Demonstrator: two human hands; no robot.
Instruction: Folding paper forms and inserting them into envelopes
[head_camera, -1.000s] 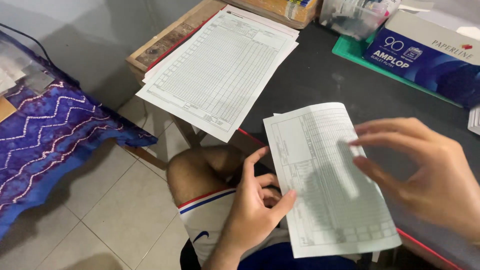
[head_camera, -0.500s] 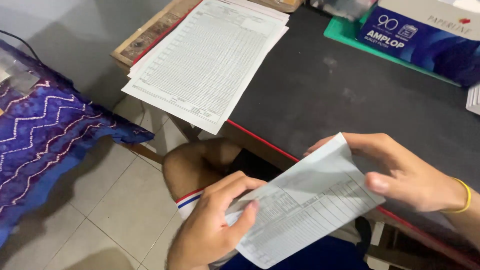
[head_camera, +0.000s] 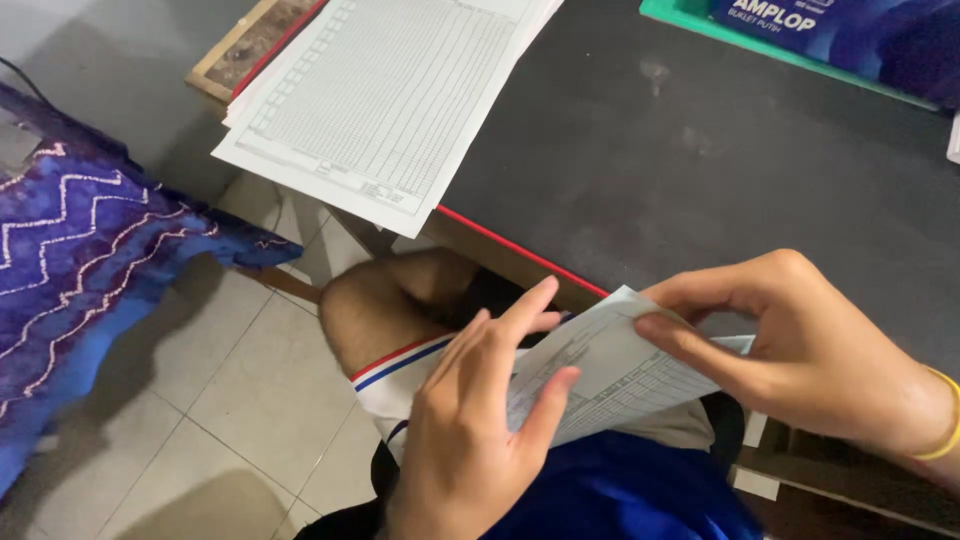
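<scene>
Paper sheet (head_camera: 620, 375), printed with a fine grid, is held in the air over the person's lap, just off the red front edge of the dark counter (head_camera: 700, 170), folded or bent over on itself so that its upper layer arches up. The left hand (head_camera: 480, 420) grips its left end, thumb curled onto the printed face and fingers spread behind it; the right hand (head_camera: 800, 350) pinches the right part, thumb and forefinger closed on the top layer near the fold. Both hands are closed on the sheet alone. Nothing supports the sheet from below, so I judge the main risk to be a crooked crease: if one hand presses down before the edges are lined up, the fold will set askew and leave a second mark when redone. Too hard a pinch could crumple the thin corner, and pulling the hands apart could tear it along the bend. The stack of grid forms (head_camera: 390, 100) overhangs the counter's left corner above the tiled floor (head_camera: 230, 400); a knock from knee or elbow might tip it off.
</scene>
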